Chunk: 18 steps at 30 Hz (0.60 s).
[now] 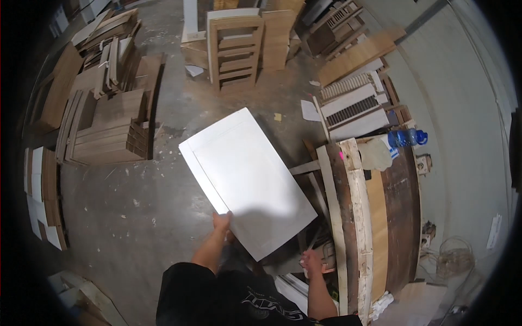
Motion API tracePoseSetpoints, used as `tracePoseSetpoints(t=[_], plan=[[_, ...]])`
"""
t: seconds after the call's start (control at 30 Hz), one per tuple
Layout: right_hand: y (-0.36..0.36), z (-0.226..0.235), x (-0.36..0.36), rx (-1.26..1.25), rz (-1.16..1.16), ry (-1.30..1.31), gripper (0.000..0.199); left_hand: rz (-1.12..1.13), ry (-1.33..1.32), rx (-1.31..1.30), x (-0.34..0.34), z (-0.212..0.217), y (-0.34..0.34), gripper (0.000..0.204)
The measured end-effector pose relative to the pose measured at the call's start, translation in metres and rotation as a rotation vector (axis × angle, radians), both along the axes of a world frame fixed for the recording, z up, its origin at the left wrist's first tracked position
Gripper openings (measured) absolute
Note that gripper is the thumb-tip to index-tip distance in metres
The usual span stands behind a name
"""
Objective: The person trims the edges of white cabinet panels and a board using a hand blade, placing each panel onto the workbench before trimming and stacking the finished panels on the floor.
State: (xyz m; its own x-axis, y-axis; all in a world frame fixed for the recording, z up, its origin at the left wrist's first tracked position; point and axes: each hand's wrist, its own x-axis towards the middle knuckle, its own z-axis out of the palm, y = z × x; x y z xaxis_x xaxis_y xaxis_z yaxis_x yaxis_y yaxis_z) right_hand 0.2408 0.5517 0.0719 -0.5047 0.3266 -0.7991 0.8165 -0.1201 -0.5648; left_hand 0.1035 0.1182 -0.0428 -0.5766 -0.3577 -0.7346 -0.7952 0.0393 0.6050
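Note:
A large white rectangular panel (247,182) is held tilted in front of me, with a thin groove line along its left and far edges. My left hand (222,221) is closed on its left edge near the lower corner, the thumb on top and the other fingers hidden beneath. Apart from the panel, my right hand (311,262) is beside the workbench's near left side. Its fingers are curled in, and whatever they may hold is too small to make out. A shadow falls across the panel's near half.
At the right stands a wooden workbench (375,217) with a blue water bottle (408,137) and a pale cloth (375,155) at its far end. Stacked wooden boards (106,141) lie at the left. A slatted wooden frame (236,51) stands ahead on the concrete floor (130,217).

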Motion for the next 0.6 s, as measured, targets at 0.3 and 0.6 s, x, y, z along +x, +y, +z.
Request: tracePoseSetpoints(t=[0.3, 0.6], plan=[[-0.051, 0.052, 0.198, -0.012, -0.201, -0.328, 0.044, 0.259, -0.222, -0.233, -0.012, 0.026, 0.065, 0.074], [-0.068, 0.055, 0.208, 0.077, -0.415, -0.092, 0.034, 0.191, -0.182, -0.074, -0.016, -0.009, 0.031, 0.068]])
